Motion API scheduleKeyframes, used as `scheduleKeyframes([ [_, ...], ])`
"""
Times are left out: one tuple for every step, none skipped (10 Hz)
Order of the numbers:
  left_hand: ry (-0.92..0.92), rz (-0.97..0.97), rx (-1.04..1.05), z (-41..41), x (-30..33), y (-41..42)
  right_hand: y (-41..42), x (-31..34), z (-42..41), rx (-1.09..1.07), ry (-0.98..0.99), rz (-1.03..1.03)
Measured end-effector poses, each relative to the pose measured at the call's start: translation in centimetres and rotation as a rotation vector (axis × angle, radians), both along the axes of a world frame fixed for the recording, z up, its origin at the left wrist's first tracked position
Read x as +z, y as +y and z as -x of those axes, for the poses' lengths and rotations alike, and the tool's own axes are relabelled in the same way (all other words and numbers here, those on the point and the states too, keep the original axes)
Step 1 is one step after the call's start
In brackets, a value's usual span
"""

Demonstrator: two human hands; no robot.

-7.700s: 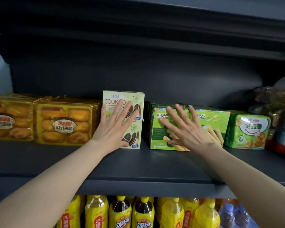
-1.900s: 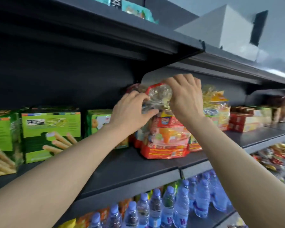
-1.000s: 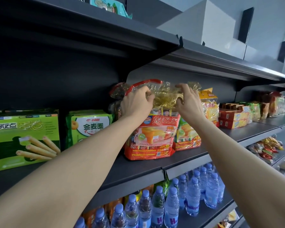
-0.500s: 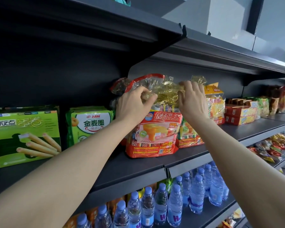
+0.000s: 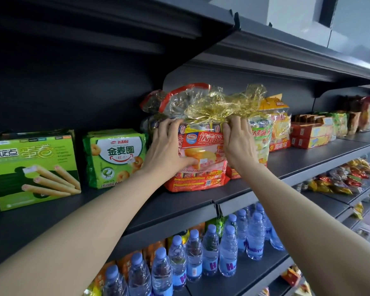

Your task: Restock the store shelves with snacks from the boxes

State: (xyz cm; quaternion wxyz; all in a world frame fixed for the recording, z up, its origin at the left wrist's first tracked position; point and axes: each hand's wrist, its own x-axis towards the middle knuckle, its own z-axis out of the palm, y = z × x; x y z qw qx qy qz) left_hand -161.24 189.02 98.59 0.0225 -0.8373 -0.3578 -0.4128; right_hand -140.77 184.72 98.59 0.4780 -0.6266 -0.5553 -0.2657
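Dark store shelf at chest height, another shelf overhead. Green biscuit box far left, green snack pack beside it, more bags and red boxes to the right. Red snack bag upright at centre, crinkled gold top. Left hand gripping its left side, thumb across the front; right hand gripping its right side, fingers curled at the top. Water bottles on the shelf below.

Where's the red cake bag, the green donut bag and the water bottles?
red cake bag point(image 5: 203, 178), head view, lower front.
green donut bag point(image 5: 115, 154), head view, white label.
water bottles point(image 5: 228, 251), head view, one bottle's body.
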Motion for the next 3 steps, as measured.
scheduleKeyframes([
  [0.029,0.011,0.014,0.6,0.1,-1.1,-1.8,0.5,0.3,-0.032,-0.078,0.109],
  [0.060,-0.030,0.032,1.8,0.2,-3.1,-4.8,0.9,0.9,-0.098,-0.177,0.176],
  [0.103,-0.103,0.057,3.7,0.5,-5.5,-7.7,1.0,2.5,-0.176,-0.296,0.235],
])
